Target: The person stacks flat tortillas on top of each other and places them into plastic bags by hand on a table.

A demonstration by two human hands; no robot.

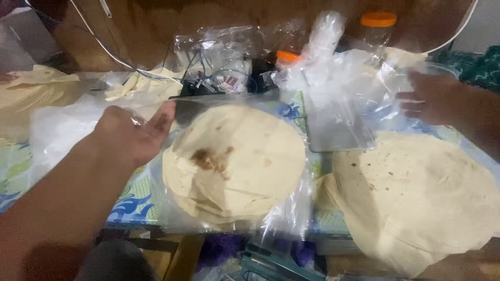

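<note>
The fingers of the left hand [133, 132] are spread open, and only the edge of a clear plastic bag [291, 208] holding a stack of round pale flatbreads [234, 161] is touched. The right hand [432, 99], open-fingered and empty, is held by crumpled clear plastic bags [338, 78] on the far right, beyond a loose pile of larger flatbreads [422, 198]. Two orange-lidded clear jars [377, 26] are seen at the far edge.

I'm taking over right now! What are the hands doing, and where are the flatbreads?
Left hand: open, palm on the edge of the clear plastic bag that holds the middle stack of flatbreads.
Right hand: open, fingers spread, among the loose clear bags at the back right.
Done: the middle stack lies inside its bag.
Left: the big flatbreads on the right lie bare on the table; another pile sits far left.
</note>
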